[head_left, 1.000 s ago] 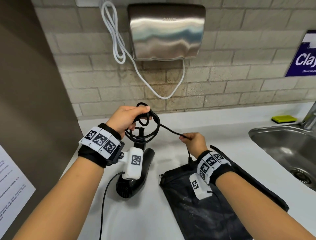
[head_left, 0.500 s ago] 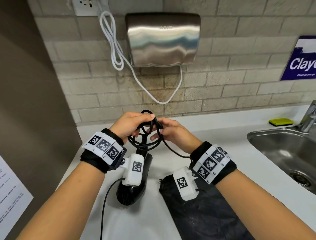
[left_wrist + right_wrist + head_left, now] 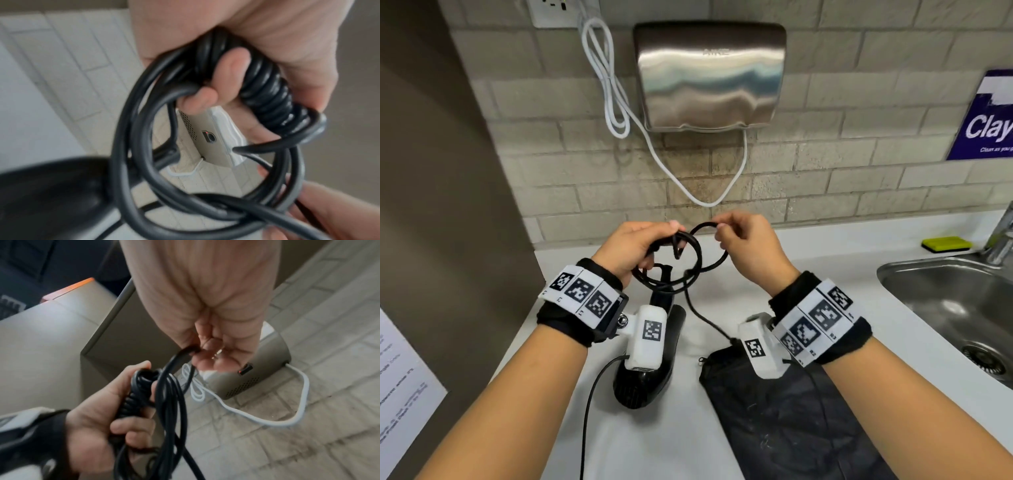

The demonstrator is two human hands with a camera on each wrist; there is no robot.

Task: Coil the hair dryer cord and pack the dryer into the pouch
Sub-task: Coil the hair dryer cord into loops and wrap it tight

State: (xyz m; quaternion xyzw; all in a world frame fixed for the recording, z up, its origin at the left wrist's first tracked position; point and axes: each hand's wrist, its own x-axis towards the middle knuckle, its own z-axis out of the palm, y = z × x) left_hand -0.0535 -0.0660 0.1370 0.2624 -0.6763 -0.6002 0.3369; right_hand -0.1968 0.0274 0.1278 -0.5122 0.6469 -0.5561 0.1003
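My left hand grips a bundle of black cord loops, held up above the white counter; the left wrist view shows its fingers curled round several stacked turns of cord. My right hand pinches a fresh loop of the same cord just right of the bundle, lifted toward the left hand. The black hair dryer lies on the counter below my left wrist. A black pouch lies flat under my right forearm. A slack run of cord drops from the bundle to the pouch's edge.
A steel hand dryer with a white cable hangs on the brick wall behind. A steel sink and a yellow-green sponge are at the right. A brown wall panel bounds the counter on the left.
My right hand drew the cord out to the right, brought it in to the bundle, and now holds a new loop up beside my left hand. The coil has gained a turn.
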